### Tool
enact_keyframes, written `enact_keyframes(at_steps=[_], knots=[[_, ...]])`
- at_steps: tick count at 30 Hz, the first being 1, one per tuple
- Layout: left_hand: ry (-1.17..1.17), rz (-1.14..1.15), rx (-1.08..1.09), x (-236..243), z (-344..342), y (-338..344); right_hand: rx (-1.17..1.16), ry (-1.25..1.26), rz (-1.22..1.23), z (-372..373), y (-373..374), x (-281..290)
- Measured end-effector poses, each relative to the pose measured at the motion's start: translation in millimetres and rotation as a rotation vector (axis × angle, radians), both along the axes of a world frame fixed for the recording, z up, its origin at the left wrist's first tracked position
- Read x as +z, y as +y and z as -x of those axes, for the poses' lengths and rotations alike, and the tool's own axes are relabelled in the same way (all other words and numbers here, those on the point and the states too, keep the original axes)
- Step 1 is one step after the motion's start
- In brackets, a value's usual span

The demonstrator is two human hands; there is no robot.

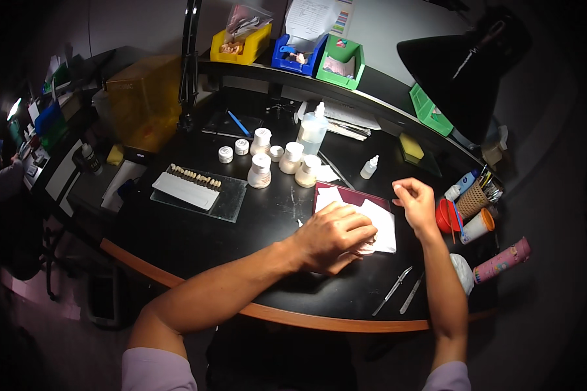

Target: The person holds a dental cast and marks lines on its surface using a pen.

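My left hand (339,236) is closed over a pale beige piece (368,248), mostly hidden beneath the fingers, so its kind does not show. Under it lies a white tissue (383,225), spread over a dark red tray (370,196). My right hand (415,201) is lifted just right of the tray, with thumb and forefinger pinched together; anything between them is too small to make out. Nearest to the right forearm, on the black bench, lie a slim metal tool (394,290) and a pair of tweezers or spatula-like tool (411,293).
Several powder jars (259,171), a clear squeeze bottle (313,128) and a small dropper bottle (370,167) stand beyond my hands. A tooth shade guide (192,179) rests on a glass plate (235,202) at left. Right are a red cup (446,215), a brush holder (471,199) and a pink bottle (503,259).
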State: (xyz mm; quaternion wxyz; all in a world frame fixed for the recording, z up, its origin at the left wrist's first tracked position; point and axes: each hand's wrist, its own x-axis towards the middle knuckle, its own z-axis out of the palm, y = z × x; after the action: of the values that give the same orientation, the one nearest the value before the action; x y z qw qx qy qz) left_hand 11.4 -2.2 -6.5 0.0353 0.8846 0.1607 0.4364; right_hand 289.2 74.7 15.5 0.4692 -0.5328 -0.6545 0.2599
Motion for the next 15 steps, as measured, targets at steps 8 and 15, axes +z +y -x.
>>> enact_keyframes(at_steps=[8, 15], knots=[[-0.028, -0.082, 0.014, 1, 1, -2, -0.125, -0.434, -0.043, -2, 172, -13], [-0.001, -0.105, 0.039, -1, -3, -1, -0.194, -0.417, -0.024, -20, 262, -43]])
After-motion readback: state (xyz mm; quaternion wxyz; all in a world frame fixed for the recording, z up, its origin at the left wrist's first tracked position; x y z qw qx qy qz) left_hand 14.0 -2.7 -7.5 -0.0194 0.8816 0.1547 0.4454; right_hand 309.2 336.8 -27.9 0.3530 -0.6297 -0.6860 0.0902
